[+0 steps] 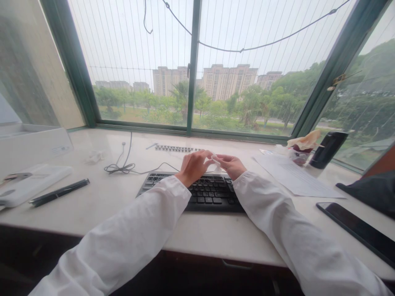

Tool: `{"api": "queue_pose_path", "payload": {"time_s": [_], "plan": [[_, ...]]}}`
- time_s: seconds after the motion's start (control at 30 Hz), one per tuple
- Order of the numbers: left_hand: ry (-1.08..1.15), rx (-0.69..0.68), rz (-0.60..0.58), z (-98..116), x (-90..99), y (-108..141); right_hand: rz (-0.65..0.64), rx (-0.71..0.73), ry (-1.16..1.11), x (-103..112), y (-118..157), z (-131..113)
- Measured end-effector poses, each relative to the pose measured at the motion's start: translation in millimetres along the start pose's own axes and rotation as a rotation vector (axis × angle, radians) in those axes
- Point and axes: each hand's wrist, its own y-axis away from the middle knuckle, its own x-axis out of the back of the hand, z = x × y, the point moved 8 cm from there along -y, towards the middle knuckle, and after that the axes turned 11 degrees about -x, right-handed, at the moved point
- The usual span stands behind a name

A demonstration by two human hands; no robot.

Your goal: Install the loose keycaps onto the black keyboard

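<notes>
Above the back edge of a black keyboard [212, 194], my two hands meet. My left hand [195, 165] has its fingers closed on a small piece of white tissue [216, 165]. The fingertips of my right hand [231, 165] pinch the same tissue from the other side. Part of the tissue hangs below the fingers. Behind my hands lies a row of small dark keycaps or similar pieces [175, 148], its right end hidden by my left hand. White sleeves cover both forearms.
A cable [120, 167], a pen [60, 193] and a white box [33, 144] are on the left. On the right are printed paper [296, 176], a black bottle [328, 150], crumpled wrappers [298, 154], a phone [359, 230] and dark cloth [370, 191]. A window stands behind the desk.
</notes>
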Motion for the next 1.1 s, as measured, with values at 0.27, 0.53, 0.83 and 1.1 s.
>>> {"api": "queue_pose_path", "payload": {"time_s": [0.27,0.53,0.83,1.1], "plan": [[0.026,0.012,0.025,1.6,0.8,1.0,0.034,-0.029,-0.075,4.6,-5.4,2.9],[0.114,-0.067,0.040,7.9,0.0,-1.5,0.026,-0.040,-0.092,4.4,-5.1,4.9],[0.130,-0.012,0.073,2.8,6.9,-2.9,-0.073,0.020,-0.197,-4.2,-3.2,1.1],[0.122,0.001,0.054,-1.1,4.4,-2.3,-0.018,-0.056,-0.238,-0.6,-2.1,2.4]]}}
